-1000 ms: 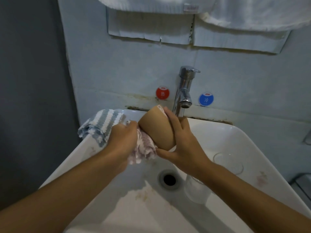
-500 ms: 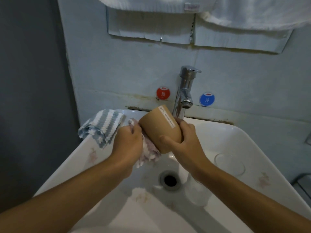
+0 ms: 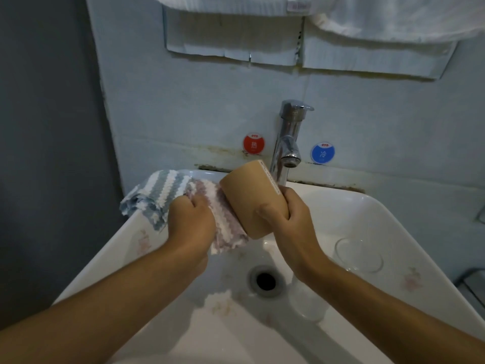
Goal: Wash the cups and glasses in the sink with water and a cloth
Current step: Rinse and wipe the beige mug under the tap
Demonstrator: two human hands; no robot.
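My right hand (image 3: 290, 219) grips a tan cup (image 3: 252, 198) held tilted over the white sink (image 3: 372, 219), just left of the chrome tap (image 3: 287, 143). A white label strip runs along the cup's side. My left hand (image 3: 191, 222) holds a pink and white striped cloth (image 3: 225, 227) pressed against the cup's left side. Two clear glasses stand in the basin: one at the right (image 3: 358, 254), one below my right forearm (image 3: 307, 303).
A blue and white striped cloth (image 3: 154, 195) lies over the sink's back left corner. The drain (image 3: 266, 281) is in the middle of the basin. Red (image 3: 253, 144) and blue (image 3: 322, 153) stickers flank the tap. White towels (image 3: 393, 19) hang above.
My right hand has turned the cup so that its label shows, and my grip has shifted toward one end. My left hand has slid the cloth along the cup's side.
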